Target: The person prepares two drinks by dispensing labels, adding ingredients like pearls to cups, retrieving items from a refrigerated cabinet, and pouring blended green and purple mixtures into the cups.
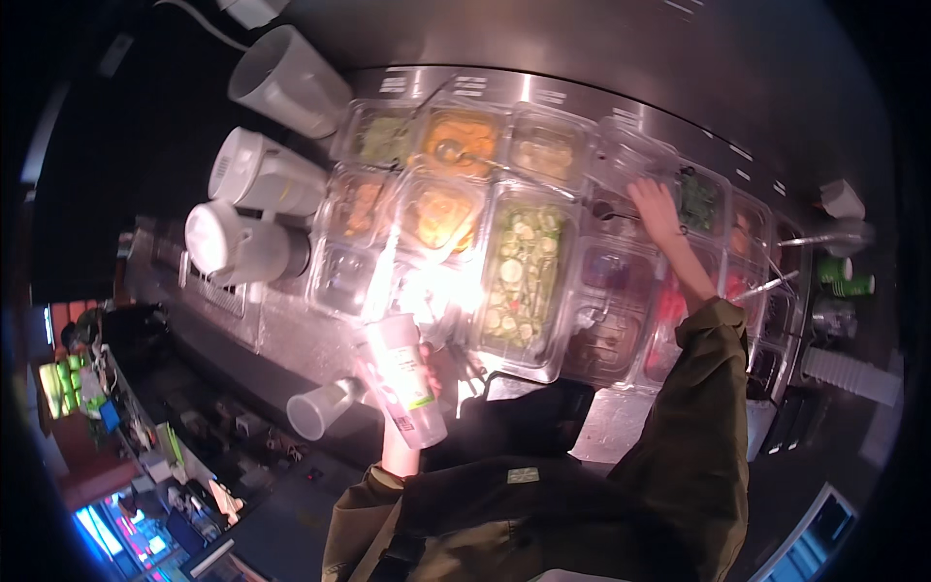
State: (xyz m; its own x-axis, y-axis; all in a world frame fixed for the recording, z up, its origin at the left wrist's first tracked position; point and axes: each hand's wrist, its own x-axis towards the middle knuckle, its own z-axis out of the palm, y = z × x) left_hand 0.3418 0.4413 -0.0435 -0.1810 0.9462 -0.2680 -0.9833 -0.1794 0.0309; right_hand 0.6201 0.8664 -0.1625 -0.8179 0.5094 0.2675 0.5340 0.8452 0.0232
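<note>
My left hand (432,372) is wrapped around a tall translucent plastic cup (401,364) bearing a printed label. Strong glare washes out part of the cup and the containers behind it. At the far side of the ingredient station, my right hand (654,209) reaches over the rows with its fingertips at a clear plastic lid or container (635,156). Whether those fingers grip its edge cannot be made out. Just below that hand is a small container with a dark spoon or ladle (609,212). To its right sits a container of green leaves (700,200).
A large container of sliced citrus (525,276) stands mid-station, beside tubs of orange pulp (460,140). White pitchers (265,171) line the left side. Another translucent cup (320,409) lies tilted at the near edge. Metal tongs (765,285) and green cups (844,275) are at right.
</note>
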